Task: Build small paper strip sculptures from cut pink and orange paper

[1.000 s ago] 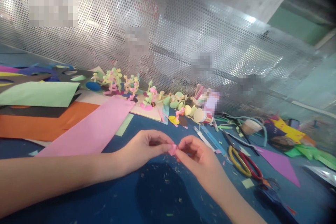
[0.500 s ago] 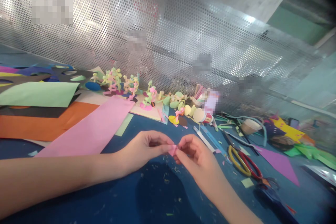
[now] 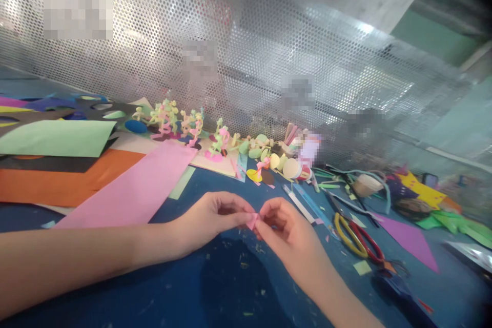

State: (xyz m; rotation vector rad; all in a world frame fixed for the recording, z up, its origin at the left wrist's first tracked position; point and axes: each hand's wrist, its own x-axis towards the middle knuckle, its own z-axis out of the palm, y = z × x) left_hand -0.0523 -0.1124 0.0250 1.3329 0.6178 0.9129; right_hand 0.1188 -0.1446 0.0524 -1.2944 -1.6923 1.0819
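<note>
Between my two hands, above the blue table (image 3: 180, 287), is a small folded piece of pink paper (image 3: 252, 221). My left hand (image 3: 219, 215) pinches it from the left with thumb and fingertips. From the other side, my right hand (image 3: 286, 225) grips its edge between thumb and index finger, the other fingers curled. Part of the paper is hidden under the fingertips. Left of my hands lies a long pink paper sheet (image 3: 134, 189), overlapping an orange sheet (image 3: 49, 182).
Small paper figures (image 3: 165, 115) stand along the back before a perforated metal screen (image 3: 238, 61). Scissors with yellow and red handles (image 3: 359, 236) lie to the right, near a purple paper piece (image 3: 407, 241). A ruler (image 3: 300, 205) lies behind my right hand. Paper scraps dot the table.
Hardly anything differs. Both hands stay in place on the pink paper, with only a very slight shift of the right thumb and fingers.
</note>
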